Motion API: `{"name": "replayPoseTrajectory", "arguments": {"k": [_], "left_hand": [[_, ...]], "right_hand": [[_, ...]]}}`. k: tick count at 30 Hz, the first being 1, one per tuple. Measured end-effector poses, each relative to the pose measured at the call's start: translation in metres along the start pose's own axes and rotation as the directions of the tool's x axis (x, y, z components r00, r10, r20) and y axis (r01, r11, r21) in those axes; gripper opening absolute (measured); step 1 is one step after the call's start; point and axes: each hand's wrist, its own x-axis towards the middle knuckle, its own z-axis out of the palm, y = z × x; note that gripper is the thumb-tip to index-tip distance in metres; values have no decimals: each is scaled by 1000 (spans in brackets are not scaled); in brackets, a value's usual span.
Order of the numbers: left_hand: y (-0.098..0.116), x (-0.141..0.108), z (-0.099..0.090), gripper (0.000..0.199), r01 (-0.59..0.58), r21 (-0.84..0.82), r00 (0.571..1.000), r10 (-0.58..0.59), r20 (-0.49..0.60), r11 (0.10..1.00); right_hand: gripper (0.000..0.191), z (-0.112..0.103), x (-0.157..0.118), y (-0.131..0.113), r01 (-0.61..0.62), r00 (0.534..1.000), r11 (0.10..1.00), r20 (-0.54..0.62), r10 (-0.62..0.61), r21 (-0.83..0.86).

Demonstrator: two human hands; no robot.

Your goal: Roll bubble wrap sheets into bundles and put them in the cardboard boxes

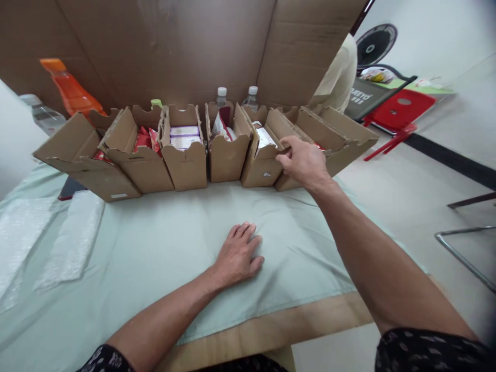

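Note:
My left hand (238, 254) lies flat, palm down, on the pale green cloth (155, 248), its fingers spread a little. At the upper right, my right hand (304, 159) is at the front edge of a cardboard bin (289, 182), thumb and fingers curled at its rim; whether they pinch the cardboard is hard to make out. Just left of it stands a bin (258, 173) with a white packet (265, 137). Further left, one bin (228, 163) holds a white and dark red packet, and another (186, 168) holds white and purple packs (185, 137).
Bins with red packets (143, 139) stand at the left. Behind the row are an orange bottle (72, 88), clear bottles (221, 97) and a tall cardboard panel (174, 46). Bubble wrap (73, 237) lies at the left. A person's sleeve (339, 77) and red chair (405, 108) are beyond.

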Motion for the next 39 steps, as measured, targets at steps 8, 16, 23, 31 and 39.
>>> {"name": "replayPoseTrajectory", "arguments": {"k": [8,16,23,31,39], "left_hand": [[1,2,-1,49,2,28,1000,-3,17,1000],[-1,3,2,50,-9,17,1000,9,11,1000],[-2,3,3,48,-25,52,1000,25,-14,998],[-2,4,2,47,-31,49,999,32,-17,998],[-3,5,3,46,-52,69,998,55,-41,996]], "right_hand": [[45,13,26,-72,273,955,937,54,-291,219],[16,27,40,-111,191,963,980,203,-178,-46],[30,-1,15,-119,187,943,960,311,-117,-208],[42,-11,8,-155,370,883,911,236,-405,180],[34,33,11,-194,289,853,931,382,-356,223]]}}
